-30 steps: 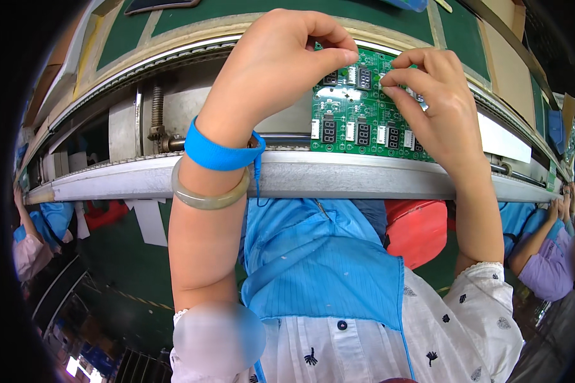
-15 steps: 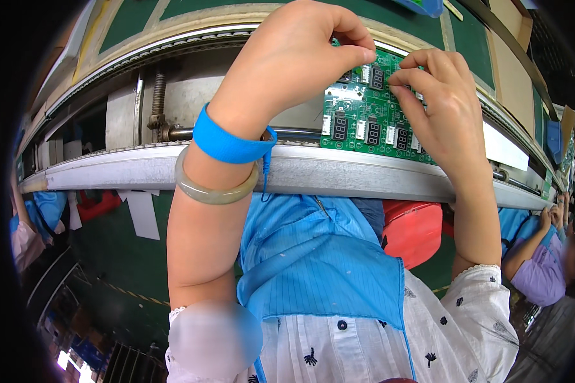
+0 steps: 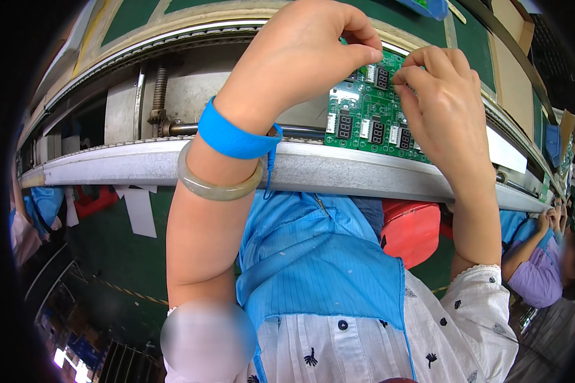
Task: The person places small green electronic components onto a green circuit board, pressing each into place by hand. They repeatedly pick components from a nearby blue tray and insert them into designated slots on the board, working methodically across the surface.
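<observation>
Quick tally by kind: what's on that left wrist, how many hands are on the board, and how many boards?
Blue strap: 1
Pale bangle: 1
Hands on board: 2, left hand, right hand
Green board: 1
Total: 5

Both hands crowded over the green circuit board with small black displays (image 3: 370,118), left hand (image 3: 303,54) and right hand (image 3: 444,105) nearly touching, no gap between. Grey metal conveyor rail (image 3: 338,169) barring the near edge. Open belt channel left of the board, past the threaded steel rod (image 3: 158,96).
</observation>
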The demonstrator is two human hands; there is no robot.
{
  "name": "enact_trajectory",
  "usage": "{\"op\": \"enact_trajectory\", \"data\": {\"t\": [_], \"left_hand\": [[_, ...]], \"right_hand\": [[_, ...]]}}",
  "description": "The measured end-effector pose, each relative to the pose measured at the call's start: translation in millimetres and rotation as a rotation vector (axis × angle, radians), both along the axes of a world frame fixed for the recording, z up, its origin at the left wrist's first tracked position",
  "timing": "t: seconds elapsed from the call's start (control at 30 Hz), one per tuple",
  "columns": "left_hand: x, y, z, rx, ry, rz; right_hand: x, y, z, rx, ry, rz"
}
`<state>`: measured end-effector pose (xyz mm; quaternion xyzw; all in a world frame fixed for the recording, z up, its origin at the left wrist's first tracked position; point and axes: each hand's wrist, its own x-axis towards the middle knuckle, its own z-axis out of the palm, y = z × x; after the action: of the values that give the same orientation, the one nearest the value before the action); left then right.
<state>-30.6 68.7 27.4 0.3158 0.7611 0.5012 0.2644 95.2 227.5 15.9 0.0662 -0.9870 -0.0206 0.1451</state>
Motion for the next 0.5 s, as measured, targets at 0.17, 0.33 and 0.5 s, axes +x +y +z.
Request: {"op": "enact_trajectory", "data": {"t": [0.17, 0.33, 0.5], "left_hand": [[0.3, -0.8, 2.8, -0.013, 0.04, -0.004], [5.9, -8.1, -6.6, 0.112, 0.161, -0.004], [-1.9, 0.1, 7.1, -0.077, -0.006, 0.0]], "right_hand": [[-1.4, 1.4, -0.1, -0.004, -0.008, 0.002], [-1.9, 2.7, -0.3, -0.042, -0.043, -0.004], [-0.9, 4.2, 0.7, -0.091, -0.089, -0.041]]}}
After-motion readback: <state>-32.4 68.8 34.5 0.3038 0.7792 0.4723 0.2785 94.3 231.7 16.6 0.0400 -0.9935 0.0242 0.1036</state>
